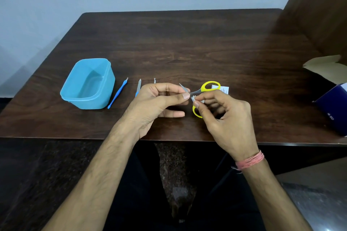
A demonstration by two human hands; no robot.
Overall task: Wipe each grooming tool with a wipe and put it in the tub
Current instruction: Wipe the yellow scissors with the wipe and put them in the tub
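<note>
A dark wooden table [187, 43] is being shown against a pale wall, its near edge running across the middle of the view. Toward the left edge of the table a blue tub [88, 84] is standing upright and open, with nothing seen inside it. Just beside the tub's right wall a blue cuticle pusher [118, 93] is lying on the wood, and further right a blue-handled nail file [139, 87] and a small metal tool [154, 80] — both partly hidden behind the left hand [159, 99].

Near the middle of the near edge, yellow-handled scissors [208, 87] are being held above the table. The blades are being pinched between the thumb and fingers of the left hand; one handle loop is showing above the right hand [223, 118], the other below its thumb. A small white wipe [193, 98] is being pinched by the curled right thumb and fingers and pressed against the metal beside the pivot. A white printed sachet [224, 89] is lying on the table just behind the scissors.

At the right edge a dark blue box [332, 112] and a brown cardboard flap [323, 65] are being cut off by the frame. A pink thread band [249, 160] is being worn on the right wrist.
</note>
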